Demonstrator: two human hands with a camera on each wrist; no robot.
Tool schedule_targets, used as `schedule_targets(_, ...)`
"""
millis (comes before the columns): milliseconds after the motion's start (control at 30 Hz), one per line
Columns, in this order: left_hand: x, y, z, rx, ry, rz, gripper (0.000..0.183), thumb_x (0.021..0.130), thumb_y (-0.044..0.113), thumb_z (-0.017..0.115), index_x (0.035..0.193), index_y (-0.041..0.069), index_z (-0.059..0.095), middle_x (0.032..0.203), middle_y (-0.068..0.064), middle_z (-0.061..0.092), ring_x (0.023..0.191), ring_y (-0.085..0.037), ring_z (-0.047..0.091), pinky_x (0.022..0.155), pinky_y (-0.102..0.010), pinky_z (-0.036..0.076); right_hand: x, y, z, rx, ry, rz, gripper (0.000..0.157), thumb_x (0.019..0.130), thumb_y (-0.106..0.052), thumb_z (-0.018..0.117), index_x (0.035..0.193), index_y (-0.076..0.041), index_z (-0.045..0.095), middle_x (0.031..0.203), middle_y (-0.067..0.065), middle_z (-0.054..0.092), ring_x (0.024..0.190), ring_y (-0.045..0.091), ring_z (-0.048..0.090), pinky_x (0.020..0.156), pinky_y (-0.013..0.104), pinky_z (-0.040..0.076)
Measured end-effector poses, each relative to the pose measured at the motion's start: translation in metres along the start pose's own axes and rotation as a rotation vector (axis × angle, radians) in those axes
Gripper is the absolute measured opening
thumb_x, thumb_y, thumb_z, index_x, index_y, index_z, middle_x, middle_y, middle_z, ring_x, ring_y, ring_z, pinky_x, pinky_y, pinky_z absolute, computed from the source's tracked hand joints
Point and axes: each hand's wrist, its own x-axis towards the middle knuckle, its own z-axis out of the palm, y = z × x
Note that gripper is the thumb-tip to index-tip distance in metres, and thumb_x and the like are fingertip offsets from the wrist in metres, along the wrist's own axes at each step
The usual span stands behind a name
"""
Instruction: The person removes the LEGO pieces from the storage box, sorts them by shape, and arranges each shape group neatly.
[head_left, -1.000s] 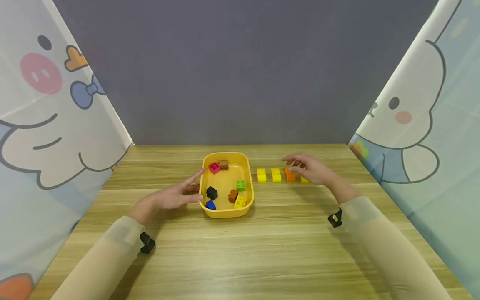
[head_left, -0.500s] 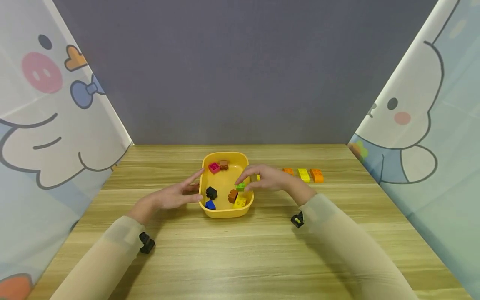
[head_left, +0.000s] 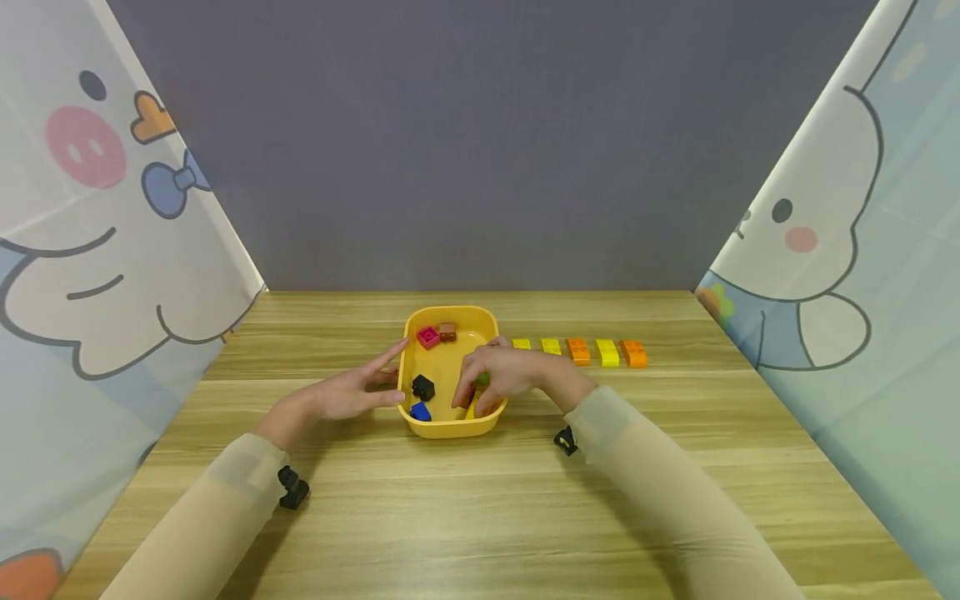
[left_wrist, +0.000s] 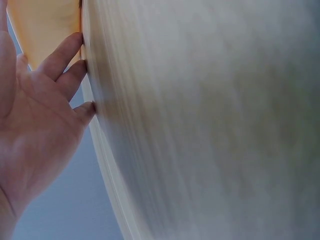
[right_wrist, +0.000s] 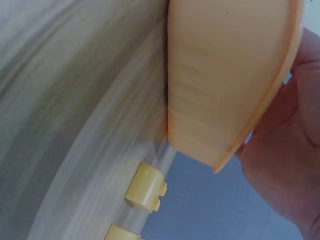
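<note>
A yellow plastic box (head_left: 450,432) with loose toy building bricks in it stands on the table. My left hand (head_left: 348,393) rests at its left side, fingers spread, thumb and index finger against the rim. In the left wrist view the lower fingertips of that hand (left_wrist: 40,120) meet the tabletop. My right hand (head_left: 506,371) reaches over the right rim with fingers pointing down about a yellow brick (head_left: 471,408). Whether they pinch it is hidden. A green brick (head_left: 483,378) shows partly beneath the hand. The right wrist view shows only the box's outer wall (right_wrist: 220,85) before the fingers.
Inside the box also lie a magenta brick (head_left: 428,337), a brown brick (head_left: 447,332), a black brick (head_left: 423,387) and a blue brick (head_left: 420,412). Right of it runs a spaced row of several yellow and orange bricks (head_left: 578,352). A grey panel (head_left: 480,150) rises behind the table.
My right hand has moved left from the row of bricks, down into the box, uncovering the row's right end. My left hand stays at the box's left side.
</note>
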Motion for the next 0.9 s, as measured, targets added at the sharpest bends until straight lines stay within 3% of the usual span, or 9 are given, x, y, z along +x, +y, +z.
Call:
schedule_targets(167, 0.002, -0.001, 0.0, -0.013, -0.007, 0.006, 0.099, 0.108, 0.053, 0.066, 0.176, 0.045, -0.006, 0.174, -0.03, 0.036, 0.163, -0.05, 0.035, 0.13, -0.076, 0.023, 0.005, -0.003, 0.001, -0.084, 0.007, 0.046, 0.015, 0.096, -0.032, 0.087, 0.11, -0.039, 0.087, 0.107, -0.018, 0.066, 0.108, 0.01, 0.057, 0.108, 0.05, 0.019)
schedule_targets(333, 0.002, -0.002, 0.0, 0.0, -0.006, 0.016, 0.099, 0.109, 0.052, 0.066, 0.176, 0.044, -0.007, 0.174, -0.031, 0.036, 0.162, -0.051, 0.035, 0.129, -0.077, 0.023, 0.012, -0.002, -0.001, -0.126, 0.079, 0.087, 0.011, 0.096, -0.034, 0.086, 0.107, -0.032, 0.087, 0.104, -0.013, 0.068, 0.1, 0.007, 0.059, 0.102, 0.045, 0.024)
schedule_targets(433, 0.001, -0.003, 0.0, -0.004, -0.005, 0.012, 0.097, 0.109, 0.053, 0.065, 0.175, 0.047, -0.006, 0.173, -0.03, 0.037, 0.162, -0.051, 0.036, 0.129, -0.077, 0.023, 0.017, 0.001, -0.001, -0.142, 0.105, 0.09, 0.014, 0.098, -0.035, 0.085, 0.109, -0.028, 0.086, 0.102, -0.011, 0.071, 0.093, 0.004, 0.061, 0.101, 0.035, 0.036)
schedule_targets(600, 0.001, -0.003, -0.001, -0.002, -0.005, 0.012, 0.096, 0.109, 0.053, 0.064, 0.176, 0.046, -0.006, 0.173, -0.03, 0.038, 0.161, -0.051, 0.037, 0.129, -0.077, 0.024, 0.023, 0.005, 0.001, -0.129, 0.135, 0.094, 0.02, 0.101, -0.037, 0.081, 0.114, -0.023, 0.085, 0.103, -0.007, 0.073, 0.088, 0.004, 0.061, 0.085, 0.024, 0.053)
schedule_targets(900, 0.002, -0.003, -0.002, 0.004, -0.01, 0.01, 0.097, 0.11, 0.053, 0.064, 0.176, 0.043, -0.006, 0.173, -0.031, 0.036, 0.161, -0.052, 0.036, 0.129, -0.078, 0.025, 0.023, 0.009, 0.006, -0.13, 0.176, 0.116, 0.021, 0.103, -0.036, 0.078, 0.122, -0.029, 0.085, 0.113, -0.009, 0.076, 0.1, 0.005, 0.067, 0.101, 0.033, 0.05)
